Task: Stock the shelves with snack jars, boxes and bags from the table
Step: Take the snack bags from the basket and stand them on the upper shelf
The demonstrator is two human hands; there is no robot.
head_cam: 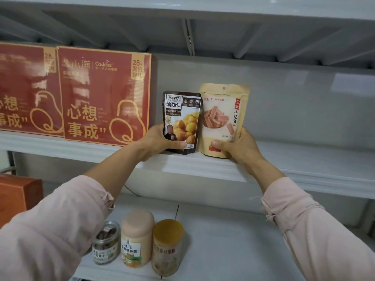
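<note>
So this is the bag-placing step: left hand (157, 138) grips the dark chestnut bag (181, 120), right hand (236, 146) grips the tan hawthorn bag (222, 118), both upright side by side at the front edge of the middle shelf (304, 169), right of the red boxes (105, 96). Looks like next is pushing them back a bit, checking they stand, then letting go. Jars (138, 238) sit on the shelf below.

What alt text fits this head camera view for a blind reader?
A person holds two snack bags upright at a white shelf: the left hand grips a dark chestnut bag, the right hand a tan bag. Two red boxes stand beside them; three jars sit below.
</note>
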